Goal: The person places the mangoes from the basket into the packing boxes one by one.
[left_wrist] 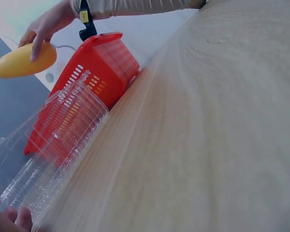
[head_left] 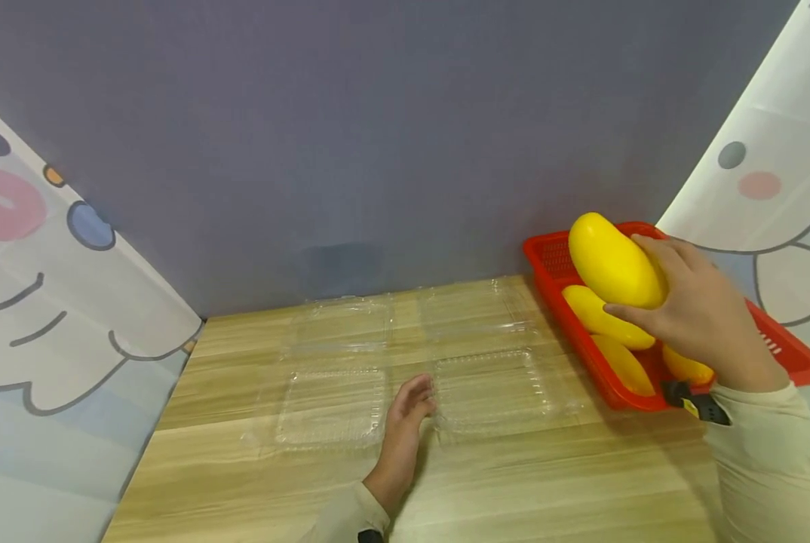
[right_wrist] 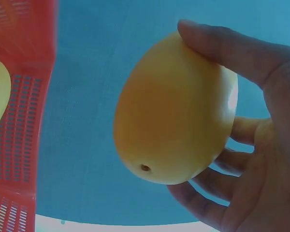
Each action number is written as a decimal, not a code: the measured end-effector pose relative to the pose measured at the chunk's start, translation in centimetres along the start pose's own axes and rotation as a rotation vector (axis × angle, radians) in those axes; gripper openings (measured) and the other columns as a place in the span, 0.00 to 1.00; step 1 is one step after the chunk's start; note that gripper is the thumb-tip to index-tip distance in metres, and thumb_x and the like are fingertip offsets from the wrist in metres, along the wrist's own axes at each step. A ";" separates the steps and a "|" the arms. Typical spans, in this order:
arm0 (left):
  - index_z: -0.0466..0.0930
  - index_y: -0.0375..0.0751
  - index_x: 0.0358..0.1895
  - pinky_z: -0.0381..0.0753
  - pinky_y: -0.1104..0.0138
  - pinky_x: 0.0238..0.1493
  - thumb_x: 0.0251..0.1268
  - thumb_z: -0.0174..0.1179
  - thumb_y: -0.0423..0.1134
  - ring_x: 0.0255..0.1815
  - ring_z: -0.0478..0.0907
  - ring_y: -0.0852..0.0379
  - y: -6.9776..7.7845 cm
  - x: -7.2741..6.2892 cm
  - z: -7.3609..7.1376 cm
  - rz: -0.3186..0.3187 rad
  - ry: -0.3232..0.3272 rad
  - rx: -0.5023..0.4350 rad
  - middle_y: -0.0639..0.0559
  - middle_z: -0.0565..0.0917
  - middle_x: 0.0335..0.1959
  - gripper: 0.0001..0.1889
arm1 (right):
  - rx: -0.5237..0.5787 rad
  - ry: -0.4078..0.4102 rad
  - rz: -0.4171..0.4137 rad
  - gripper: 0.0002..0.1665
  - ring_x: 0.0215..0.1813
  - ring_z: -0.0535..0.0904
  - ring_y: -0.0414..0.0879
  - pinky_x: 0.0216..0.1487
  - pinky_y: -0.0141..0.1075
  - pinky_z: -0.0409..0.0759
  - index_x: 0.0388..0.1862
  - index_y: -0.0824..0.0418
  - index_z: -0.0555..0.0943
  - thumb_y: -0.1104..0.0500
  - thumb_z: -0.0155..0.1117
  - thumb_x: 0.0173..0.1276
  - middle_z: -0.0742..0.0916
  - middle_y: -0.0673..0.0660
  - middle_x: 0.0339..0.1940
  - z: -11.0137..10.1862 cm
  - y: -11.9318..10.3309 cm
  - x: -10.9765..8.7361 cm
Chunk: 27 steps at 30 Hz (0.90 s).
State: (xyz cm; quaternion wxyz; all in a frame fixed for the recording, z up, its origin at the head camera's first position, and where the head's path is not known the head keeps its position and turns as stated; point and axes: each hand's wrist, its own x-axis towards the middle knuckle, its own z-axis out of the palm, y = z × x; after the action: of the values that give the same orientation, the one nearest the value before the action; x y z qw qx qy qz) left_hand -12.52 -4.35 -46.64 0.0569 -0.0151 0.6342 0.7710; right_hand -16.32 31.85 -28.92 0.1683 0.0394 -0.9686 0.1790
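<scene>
Above the red basket (head_left: 571, 326), my right hand (head_left: 707, 317) grips a yellow mango (head_left: 612, 260), thumb on one side and fingers on the other. The right wrist view shows the mango's (right_wrist: 169, 116) rounded end with a small dark stem spot. My left hand (head_left: 408, 411) is low by the table, fingers loosely bent, fingertips right at the left edge of a clear plastic box (head_left: 489, 388). In the left wrist view its fingers (left_wrist: 24, 217) appear beside the clear plastic (left_wrist: 43, 174). Several more mangoes (head_left: 602, 317) lie in the basket.
A second clear plastic box (head_left: 330, 407) lies left of my left hand. Behind the two boxes, clear plastic lids (head_left: 340, 324) lie toward the grey wall (head_left: 351, 151). White cartoon-printed sheets (head_left: 771, 166) border both sides of the wooden table (head_left: 194, 452).
</scene>
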 end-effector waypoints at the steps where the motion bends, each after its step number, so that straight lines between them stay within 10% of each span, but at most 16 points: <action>1: 0.69 0.35 0.67 0.72 0.67 0.61 0.69 0.54 0.33 0.68 0.68 0.48 0.0 0.0 0.0 -0.001 0.002 0.000 0.40 0.71 0.69 0.24 | -0.004 -0.001 -0.002 0.61 0.60 0.64 0.72 0.46 0.72 0.70 0.79 0.56 0.59 0.37 0.77 0.53 0.67 0.73 0.71 0.0 -0.1 -0.1; 27: 0.69 0.34 0.67 0.75 0.68 0.52 0.69 0.54 0.34 0.65 0.70 0.50 0.1 0.1 0.0 0.003 0.012 -0.007 0.39 0.72 0.68 0.23 | -0.064 -0.038 -0.222 0.58 0.58 0.74 0.63 0.48 0.64 0.76 0.76 0.52 0.65 0.46 0.82 0.47 0.76 0.64 0.65 1.7 -3.5 -1.6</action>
State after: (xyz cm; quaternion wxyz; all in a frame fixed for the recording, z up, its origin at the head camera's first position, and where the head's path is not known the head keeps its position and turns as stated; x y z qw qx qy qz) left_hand -12.60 -4.32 -46.58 0.0516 -0.0190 0.6320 0.7730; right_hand -14.88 27.94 -29.81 0.1700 0.1442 -0.9665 0.1275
